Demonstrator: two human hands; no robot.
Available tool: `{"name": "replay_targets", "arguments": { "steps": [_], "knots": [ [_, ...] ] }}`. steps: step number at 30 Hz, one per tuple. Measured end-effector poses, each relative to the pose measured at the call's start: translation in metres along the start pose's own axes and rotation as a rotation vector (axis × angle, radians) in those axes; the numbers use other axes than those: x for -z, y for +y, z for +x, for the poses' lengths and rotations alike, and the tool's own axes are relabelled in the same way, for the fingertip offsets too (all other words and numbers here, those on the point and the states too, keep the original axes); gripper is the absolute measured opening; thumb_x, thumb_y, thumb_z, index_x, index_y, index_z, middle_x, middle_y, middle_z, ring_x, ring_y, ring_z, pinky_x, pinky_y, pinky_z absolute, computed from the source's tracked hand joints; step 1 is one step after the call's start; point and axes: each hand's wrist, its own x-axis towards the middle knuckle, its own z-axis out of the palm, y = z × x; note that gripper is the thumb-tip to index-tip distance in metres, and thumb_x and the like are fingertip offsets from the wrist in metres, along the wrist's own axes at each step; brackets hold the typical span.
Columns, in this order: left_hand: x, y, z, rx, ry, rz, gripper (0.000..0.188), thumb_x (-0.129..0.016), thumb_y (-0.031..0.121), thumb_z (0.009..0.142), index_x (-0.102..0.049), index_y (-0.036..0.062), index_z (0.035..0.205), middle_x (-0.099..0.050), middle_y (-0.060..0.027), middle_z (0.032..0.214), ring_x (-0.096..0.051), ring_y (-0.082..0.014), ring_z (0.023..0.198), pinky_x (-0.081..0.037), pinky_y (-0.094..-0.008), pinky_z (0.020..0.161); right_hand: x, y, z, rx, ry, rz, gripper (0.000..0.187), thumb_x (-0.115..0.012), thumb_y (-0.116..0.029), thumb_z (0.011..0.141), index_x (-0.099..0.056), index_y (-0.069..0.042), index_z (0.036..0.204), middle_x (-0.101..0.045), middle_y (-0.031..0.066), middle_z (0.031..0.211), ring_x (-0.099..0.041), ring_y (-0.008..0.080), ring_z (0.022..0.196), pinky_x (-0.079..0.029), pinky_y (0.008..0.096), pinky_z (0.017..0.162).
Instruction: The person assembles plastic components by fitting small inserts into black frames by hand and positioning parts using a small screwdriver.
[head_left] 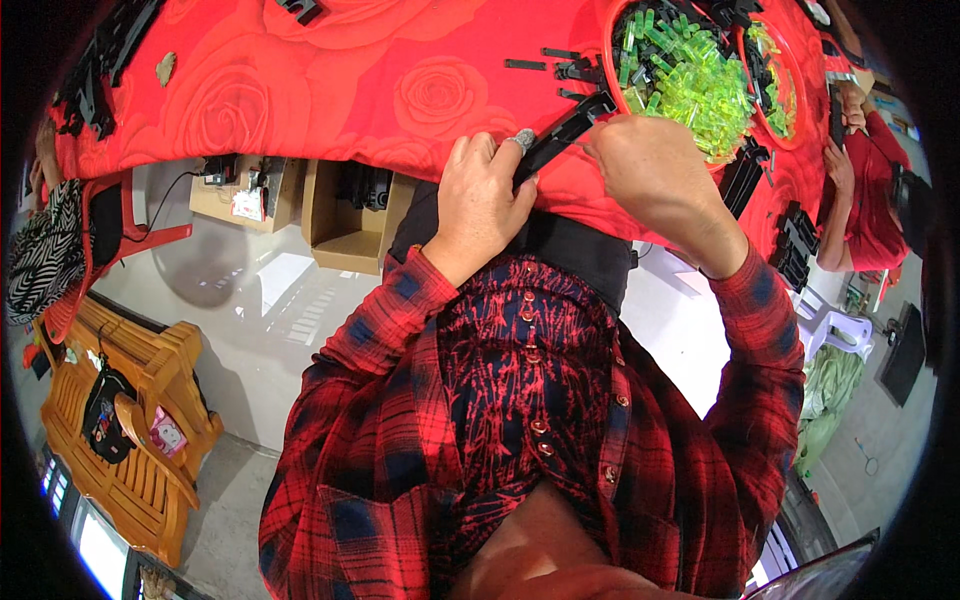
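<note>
My left hand (480, 195), with a ring on one finger, grips a long black plastic part (568, 132) at its near end. The part points away to the upper right over the table's front edge. My right hand (655, 175) is closed in a pinch beside the part's far end. What its fingertips hold, if anything, is hidden. Just beyond that hand stands a red-rimmed basin (609, 50) heaped with clear green and yellow plastic pieces (700, 95). Several small black pieces (575, 68) lie on the cloth left of the basin.
A red rose-patterned cloth (330, 90) covers the table. More black parts (110, 60) lie at the far left, others (797, 245) at the right edge. A second red basin (795, 75) stands right. Cardboard boxes (345, 245) sit below; people work at both sides.
</note>
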Motion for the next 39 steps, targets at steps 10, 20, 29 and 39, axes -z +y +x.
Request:
{"name": "replay_targets", "arguments": {
  "steps": [10,20,29,39],
  "knots": [
    [-0.004,-0.002,-0.002,-0.016,0.011,0.035,0.035,-0.077,0.017,0.075,-0.064,0.0036,0.104,-0.052,-0.0158,0.087,-0.053,-0.0365,0.087,-0.046,-0.0454,0.076,0.002,-0.002,-0.003,-0.01,-0.012,-0.008,0.012,-0.056,-0.007,0.079,-0.066,0.0,0.076,-0.067,0.0213,0.076,-0.068,0.0378,0.072,-0.053,0.0459,0.061],
    [0.038,-0.001,0.017,-0.048,-0.118,-0.025,0.039,-0.062,0.012,0.09,-0.059,0.0028,0.128,-0.06,-0.0171,0.11,-0.062,-0.0363,0.097,-0.052,-0.0437,0.082,0.006,0.01,-0.053,-0.288,0.274,0.374,0.027,-0.054,-0.024,0.099,-0.065,0.001,0.094,-0.066,0.0228,0.085,-0.064,0.042,0.083,-0.05,0.0486,0.073],
    [0.036,-0.022,0.075,-1.146,-0.531,0.474,0.032,-0.057,0.018,0.085,-0.063,0.0116,0.116,-0.05,-0.0029,0.142,-0.053,-0.0205,0.116,-0.046,-0.0338,0.097,-0.017,0.006,-0.082,-0.652,0.43,0.899,0.031,-0.054,-0.024,0.103,-0.068,0.003,0.104,-0.059,0.0049,0.076,-0.049,0.0093,0.07,-0.041,0.0259,0.065],
    [0.053,0.006,0.063,-1.089,-0.417,0.433,0.032,-0.058,0.016,0.083,-0.06,0.0076,0.114,-0.062,-0.007,0.113,-0.056,-0.0237,0.118,-0.038,-0.0405,0.113,-0.023,0.014,-0.089,-0.722,0.569,1.023,0.027,-0.055,-0.022,0.104,-0.068,0.002,0.109,-0.056,-0.0015,0.078,-0.046,0.0059,0.073,-0.04,0.0225,0.067]
  ]
}}
